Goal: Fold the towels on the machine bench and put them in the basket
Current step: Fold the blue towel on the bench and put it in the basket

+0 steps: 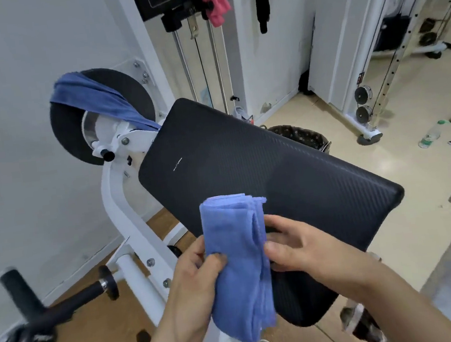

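Blue cloth, a folded towel point(238, 264), stands above the near edge of the bench pad point(269, 171), pinched between the left hand point(195, 291) and the right hand point(302, 249), seemingly to keep its layers together. A second towel point(94, 101) drapes the roller beyond the pad. The basket point(298, 136) waits behind the pad.
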Motion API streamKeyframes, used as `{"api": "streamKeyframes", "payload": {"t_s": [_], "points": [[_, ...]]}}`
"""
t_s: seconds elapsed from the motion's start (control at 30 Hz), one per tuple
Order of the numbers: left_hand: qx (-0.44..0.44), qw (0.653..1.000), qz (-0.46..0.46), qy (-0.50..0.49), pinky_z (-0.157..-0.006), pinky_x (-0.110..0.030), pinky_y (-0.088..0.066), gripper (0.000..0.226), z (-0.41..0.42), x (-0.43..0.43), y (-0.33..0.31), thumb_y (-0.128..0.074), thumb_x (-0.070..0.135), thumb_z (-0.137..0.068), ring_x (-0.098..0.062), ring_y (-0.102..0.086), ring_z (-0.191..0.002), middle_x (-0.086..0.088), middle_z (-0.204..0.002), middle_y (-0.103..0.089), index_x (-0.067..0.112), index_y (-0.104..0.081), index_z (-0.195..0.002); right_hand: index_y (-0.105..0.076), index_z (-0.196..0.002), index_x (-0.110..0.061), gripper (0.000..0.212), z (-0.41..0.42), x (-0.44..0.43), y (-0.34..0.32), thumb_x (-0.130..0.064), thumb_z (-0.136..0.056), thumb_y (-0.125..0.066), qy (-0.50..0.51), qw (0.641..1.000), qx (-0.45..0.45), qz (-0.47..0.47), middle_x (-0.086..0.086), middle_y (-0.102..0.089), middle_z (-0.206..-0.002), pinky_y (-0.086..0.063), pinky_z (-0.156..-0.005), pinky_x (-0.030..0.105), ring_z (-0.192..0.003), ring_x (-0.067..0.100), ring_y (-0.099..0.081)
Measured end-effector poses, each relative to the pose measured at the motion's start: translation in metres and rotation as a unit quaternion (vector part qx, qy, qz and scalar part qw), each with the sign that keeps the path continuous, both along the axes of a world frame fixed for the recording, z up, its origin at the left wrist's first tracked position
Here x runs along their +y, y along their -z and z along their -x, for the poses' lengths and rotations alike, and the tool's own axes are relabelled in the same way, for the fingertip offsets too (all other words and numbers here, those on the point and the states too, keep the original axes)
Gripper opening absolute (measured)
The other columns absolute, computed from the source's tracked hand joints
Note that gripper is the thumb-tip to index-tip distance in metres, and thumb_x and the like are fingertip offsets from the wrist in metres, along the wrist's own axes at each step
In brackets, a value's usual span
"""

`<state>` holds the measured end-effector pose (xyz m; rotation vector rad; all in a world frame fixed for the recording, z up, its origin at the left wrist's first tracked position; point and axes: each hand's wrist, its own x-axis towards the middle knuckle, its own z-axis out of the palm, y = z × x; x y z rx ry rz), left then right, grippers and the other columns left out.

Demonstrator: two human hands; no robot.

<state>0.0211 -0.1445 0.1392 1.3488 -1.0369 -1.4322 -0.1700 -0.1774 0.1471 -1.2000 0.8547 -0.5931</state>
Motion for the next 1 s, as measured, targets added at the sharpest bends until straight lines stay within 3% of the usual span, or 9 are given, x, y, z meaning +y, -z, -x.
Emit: {"api": "streamKeyframes", "payload": {"t_s": [0.07, 0.17, 0.3, 0.43, 0.67, 0.73, 0.87, 0.93, 1.0], "points": [[0.022, 0.999, -0.010, -0.046, -0.080, -0.043, -0.059, 0.025, 0.021, 0.021, -0.010, -0.056, 0.019, -0.082, -0.028, -0.070, -0.092, -0.013, -0.099, -0.073, 0.015, -0.071, -0.101, -0.056, -0.127, -0.021, 0.041, -0.002, 0.015, -0.003, -0.026, -0.088, -0.068, 0.015, 0.999, -0.015, 0.029, -0.005, -0.067, -0.121, -0.051, -0.098, 0.033, -0.113, 0.010, -0.063], [-0.038, 0.993, -0.011, -0.112, -0.072, -0.028, -0.058, 0.022, 0.044, 0.045, -0.013, -0.056, 0.006, -0.092, -0.017, -0.071, -0.090, -0.004, -0.100, -0.074, 0.018, -0.067, -0.107, -0.064, -0.111, -0.026, 0.029, -0.002, 0.034, -0.001, -0.018, -0.085, -0.073, 0.112, 0.988, 0.037, 0.103, -0.007, -0.072, -0.105, -0.055, -0.090, 0.041, -0.099, 0.010, -0.068], [-0.181, 0.971, 0.095, -0.120, -0.085, -0.017, -0.050, 0.071, 0.040, 0.076, -0.017, -0.076, 0.006, -0.079, 0.007, -0.054, -0.112, 0.031, -0.118, -0.057, 0.046, -0.042, -0.128, -0.062, -0.098, -0.030, 0.028, 0.014, 0.056, -0.008, -0.027, -0.075, -0.077, 0.107, 0.950, 0.172, 0.239, -0.015, -0.069, -0.092, -0.055, -0.076, 0.029, -0.083, 0.003, -0.066], [-0.274, 0.954, 0.119, -0.024, -0.082, 0.001, -0.040, 0.097, 0.030, 0.099, -0.037, -0.085, 0.031, -0.066, 0.019, -0.044, -0.115, 0.037, -0.124, -0.047, 0.057, -0.024, -0.137, -0.060, -0.093, -0.031, 0.030, 0.019, 0.083, -0.020, -0.032, -0.072, -0.081, 0.046, 0.931, 0.193, 0.306, -0.017, -0.068, -0.086, -0.052, -0.070, 0.026, -0.080, 0.002, -0.064], [-0.439, 0.849, 0.293, -0.022, -0.073, -0.020, -0.048, 0.038, 0.036, 0.156, -0.046, -0.084, 0.026, -0.066, -0.008, -0.060, -0.093, 0.017, -0.096, -0.063, 0.034, -0.069, -0.099, -0.057, -0.102, -0.038, 0.038, 0.020, 0.139, -0.025, -0.035, -0.071, -0.078, 0.076, 0.856, 0.300, 0.414, -0.018, -0.047, -0.100, -0.041, -0.073, 0.019, -0.095, 0.003, -0.040], [-0.468, 0.805, 0.360, -0.063, -0.075, -0.016, -0.045, 0.029, 0.042, 0.178, -0.043, -0.074, 0.025, -0.068, -0.004, -0.058, -0.090, 0.018, -0.096, -0.061, 0.026, -0.072, -0.097, -0.053, -0.102, -0.038, 0.030, 0.028, 0.166, -0.024, -0.038, -0.077, -0.069, 0.117, 0.855, 0.330, 0.383, -0.016, -0.053, -0.092, -0.042, -0.068, 0.020, -0.086, 0.004, -0.048], [-0.523, 0.693, 0.489, -0.088, -0.077, -0.024, -0.045, 0.023, 0.059, 0.229, -0.028, -0.067, 0.020, -0.078, -0.018, -0.057, -0.085, 0.001, -0.094, -0.065, 0.008, -0.076, -0.097, -0.056, -0.107, -0.037, 0.026, 0.046, 0.227, -0.034, -0.048, -0.084, -0.059, 0.130, 0.983, 0.121, 0.054, -0.004, -0.072, -0.086, -0.053, -0.067, 0.028, -0.069, 0.011, -0.069], [-0.519, 0.670, 0.528, -0.058, -0.075, -0.031, -0.047, 0.021, 0.080, 0.253, -0.015, -0.066, 0.019, -0.084, -0.021, -0.056, -0.085, 0.001, -0.099, -0.060, 0.013, -0.073, -0.103, -0.060, -0.112, -0.033, 0.031, 0.057, 0.250, -0.032, -0.045, -0.083, -0.062, 0.139, 0.989, 0.028, -0.036, 0.004, -0.074, -0.090, -0.057, -0.068, 0.033, -0.069, 0.020, -0.071], [-0.531, 0.651, 0.541, -0.045, -0.067, -0.034, -0.047, 0.017, 0.105, 0.273, -0.002, -0.064, 0.017, -0.088, -0.021, -0.055, -0.084, 0.002, -0.101, -0.057, 0.017, -0.065, -0.105, -0.057, -0.113, -0.031, 0.034, 0.070, 0.267, -0.026, -0.037, -0.082, -0.069, 0.170, 0.984, 0.011, -0.043, 0.004, -0.074, -0.085, -0.056, -0.071, 0.037, -0.069, 0.020, -0.070]]}}
